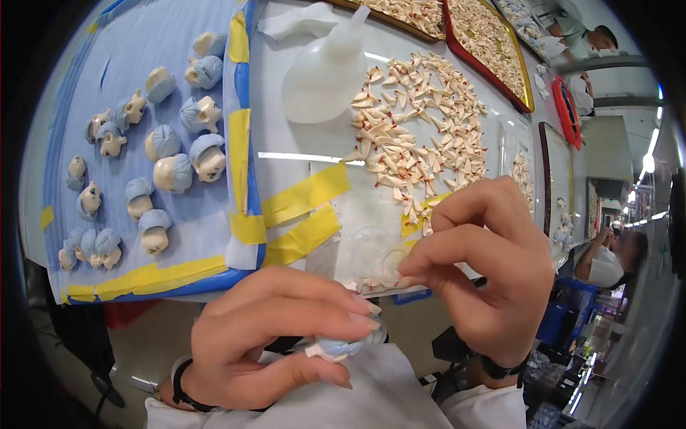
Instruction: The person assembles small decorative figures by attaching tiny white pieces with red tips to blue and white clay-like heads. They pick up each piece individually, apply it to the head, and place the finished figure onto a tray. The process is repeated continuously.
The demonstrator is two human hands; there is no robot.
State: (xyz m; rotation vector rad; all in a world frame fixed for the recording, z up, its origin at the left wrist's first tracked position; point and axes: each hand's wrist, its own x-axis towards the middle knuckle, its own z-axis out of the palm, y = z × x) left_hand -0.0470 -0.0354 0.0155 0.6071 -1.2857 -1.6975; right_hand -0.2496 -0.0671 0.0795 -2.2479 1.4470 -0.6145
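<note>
A white table (293,143) fills most of the view. On its left lies a broad tray lined with blue cloth (93,64), its edge taped in yellow, with a scatter of doll heads across it. At the far right side sits a red-rimmed tray (489,76) heaped with small cream pieces. Nearer, a loose pile of similar pieces (389,154), many red-tipped, spreads over the tabletop.

The left hand (250,336) is in front of the table edge, thumb and fingers pinching a doll head. The right hand (493,268) is bent over the near edge, thumb and forefinger brought together just beside a small clear dish — whether anything is between them, I cannot tell.

Beyond stands a whitish squeeze bottle (318,86), left of the pile. Strips of yellow tape (304,193) run from the cloth-lined tray toward the clear dish (357,261). Smallest of these is the pinched doll head (334,348) — blue-haired, tilted, partly hidden by the fingers.
</note>
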